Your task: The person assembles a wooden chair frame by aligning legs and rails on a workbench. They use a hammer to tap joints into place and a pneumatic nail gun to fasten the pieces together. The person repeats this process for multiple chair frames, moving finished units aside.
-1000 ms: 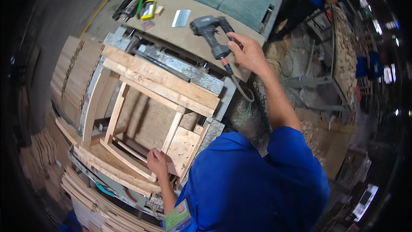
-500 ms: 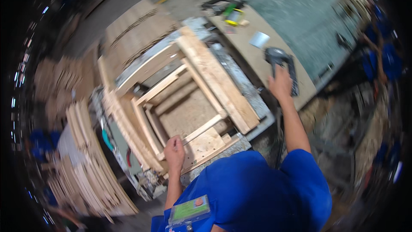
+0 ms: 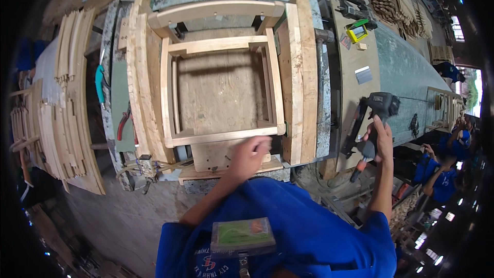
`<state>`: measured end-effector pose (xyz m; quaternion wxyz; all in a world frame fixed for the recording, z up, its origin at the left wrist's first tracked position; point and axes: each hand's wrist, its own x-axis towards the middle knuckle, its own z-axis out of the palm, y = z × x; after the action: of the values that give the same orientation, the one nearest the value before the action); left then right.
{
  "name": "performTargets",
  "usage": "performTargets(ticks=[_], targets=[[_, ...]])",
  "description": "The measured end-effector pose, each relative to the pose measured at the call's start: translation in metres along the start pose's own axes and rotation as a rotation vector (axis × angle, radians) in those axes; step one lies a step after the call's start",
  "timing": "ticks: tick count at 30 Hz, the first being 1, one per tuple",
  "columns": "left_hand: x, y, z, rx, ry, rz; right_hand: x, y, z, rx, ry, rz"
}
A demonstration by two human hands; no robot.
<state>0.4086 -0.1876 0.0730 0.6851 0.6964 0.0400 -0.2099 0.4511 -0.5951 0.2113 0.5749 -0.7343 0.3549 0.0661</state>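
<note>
My right hand point(image 3: 380, 141) is wrapped round the grip of a black nail gun point(image 3: 383, 104), held over the near end of the board on the right. An orange-tipped fitting hangs from the gun's lower end. In front of my body, my left hand point(image 3: 250, 158) is closed, with its fingers curled in; whatever may be inside is hidden. It is by the near rail of a pale wooden frame point(image 3: 221, 137). This rectangular frame, with a curved rail across its far end, sits between thick wooden side beams point(image 3: 294, 82) on the workbench.
Teal-handled pliers point(image 3: 100, 80) and a red-handled tool point(image 3: 122, 125) lie at the bench's left edge. The board on the right bears a metal plate point(image 3: 363, 75) and a yellow tool point(image 3: 356, 33). Stacked wooden strips point(image 3: 62, 134) stand left. Co-workers point(image 3: 442, 175) are at far right.
My right hand has lifted the nail gun off the board and drawn it nearer to me. My left hand has shifted right along the frame's near side. The whole view has turned.
</note>
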Motion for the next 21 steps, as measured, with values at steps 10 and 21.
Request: performTargets(ticks=[10,21], targets=[[0.060,0.037,0.056,-0.572,-0.396,-0.176,-0.038,-0.116,0.215,-0.496,-0.694,0.292],[0.062,0.024,0.059,-1.240,-0.332,-0.783,0.066,-0.087,0.327,-0.477,-0.588,1.129]])
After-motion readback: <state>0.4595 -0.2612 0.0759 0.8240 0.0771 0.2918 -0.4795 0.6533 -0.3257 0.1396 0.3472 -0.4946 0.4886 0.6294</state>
